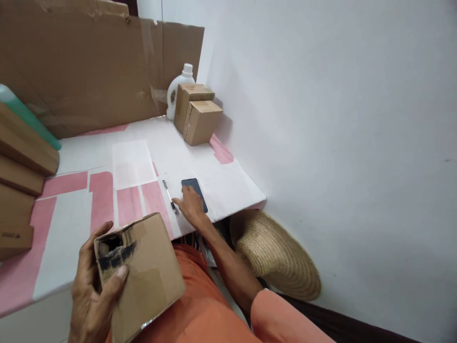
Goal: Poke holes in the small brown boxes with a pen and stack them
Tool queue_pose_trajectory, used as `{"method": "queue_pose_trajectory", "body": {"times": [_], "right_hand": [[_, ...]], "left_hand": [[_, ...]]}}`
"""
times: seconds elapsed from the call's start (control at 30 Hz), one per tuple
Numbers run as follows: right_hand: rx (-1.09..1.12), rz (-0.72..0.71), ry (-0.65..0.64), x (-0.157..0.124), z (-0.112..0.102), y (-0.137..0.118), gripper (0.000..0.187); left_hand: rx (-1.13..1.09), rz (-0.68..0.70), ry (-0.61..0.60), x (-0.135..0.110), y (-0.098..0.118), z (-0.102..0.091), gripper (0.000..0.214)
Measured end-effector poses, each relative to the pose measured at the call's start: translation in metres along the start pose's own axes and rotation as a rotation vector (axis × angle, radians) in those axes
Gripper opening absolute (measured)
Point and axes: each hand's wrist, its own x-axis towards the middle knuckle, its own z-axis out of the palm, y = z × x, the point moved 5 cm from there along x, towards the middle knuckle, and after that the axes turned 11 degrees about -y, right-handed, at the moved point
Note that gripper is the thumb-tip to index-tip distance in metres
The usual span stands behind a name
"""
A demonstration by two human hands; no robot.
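My left hand (pixel 93 290) grips a cardboard box (pixel 153 267) by its left side, thumb on the face towards me. A dark hole and black smudges mark that box's upper left corner. At the table's near edge, my right hand (pixel 192 206) reaches over a dark smartphone (pixel 200 193) lying flat. Its fingertips are at the phone's upper left part, and the thumb points out towards a pen (pixel 169 196). Whether the fingertips press on the screen I cannot tell. The pen lies just left of the phone.
Two small cardboard boxes (pixel 204 121) stand by the wall before a white jug (pixel 187 71). A white paper sheet (pixel 133 164) lies on the pink-and-white table cover (pixel 73 209). Stacked cartons (pixel 21 166) line the left, beside a green roll-like object (pixel 32 116). A straw hat (pixel 278 252) is below the table's right corner.
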Motion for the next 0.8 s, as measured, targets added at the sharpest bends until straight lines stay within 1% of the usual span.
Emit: {"method": "queue_pose_trajectory", "body": {"times": [0.1,0.17,0.23,0.33,0.37,0.4,0.5,0.57,0.63,0.7,0.73,0.8], "right_hand": [[0.012,0.13,0.095,-0.007,-0.009,0.029,0.052],[0.048,0.193,0.112,-0.009,-0.009,0.046,0.056],[0.106,0.213,0.105,-0.006,-0.006,0.057,0.059],[0.236,0.216,0.099,0.001,-0.002,0.067,0.066],[0.291,0.211,0.091,0.004,0.0,0.069,0.063],[0.352,0.196,0.077,0.006,0.002,0.07,0.057],[0.569,0.101,-0.005,0.009,0.009,0.07,0.03],[0.728,0.024,-0.078,0.005,0.011,0.068,0.022],[0.861,-0.035,-0.148,-0.007,0.008,0.064,0.026],[1.034,-0.116,-0.222,-0.027,-0.001,0.057,0.034],[1.156,-0.182,-0.268,-0.039,-0.009,0.051,0.038],[1.439,-0.364,-0.381,-0.067,-0.027,0.032,0.042]], "left_hand": [[0.007,-0.002,-0.01,0.001,-0.001,0.0,0.08],[0.015,-0.004,-0.013,0.002,-0.003,-0.001,0.079],[0.01,0.008,-0.024,0.003,-0.005,-0.001,0.077],[-0.013,0.045,-0.044,0.003,-0.008,0.0,0.076],[-0.019,0.053,-0.048,0.003,-0.009,0.0,0.076],[-0.025,0.059,-0.049,0.003,-0.01,0.0,0.076],[-0.035,0.075,-0.046,0.002,-0.012,0.0,0.077],[-0.023,0.101,-0.04,0.002,-0.011,0.0,0.077],[-0.006,0.126,-0.039,0.002,-0.01,-0.001,0.075],[-0.003,0.132,-0.04,0.003,-0.009,-0.001,0.076],[-0.006,0.128,-0.041,0.003,-0.009,0.0,0.076],[-0.011,0.126,-0.043,0.004,-0.008,0.0,0.077]]}}
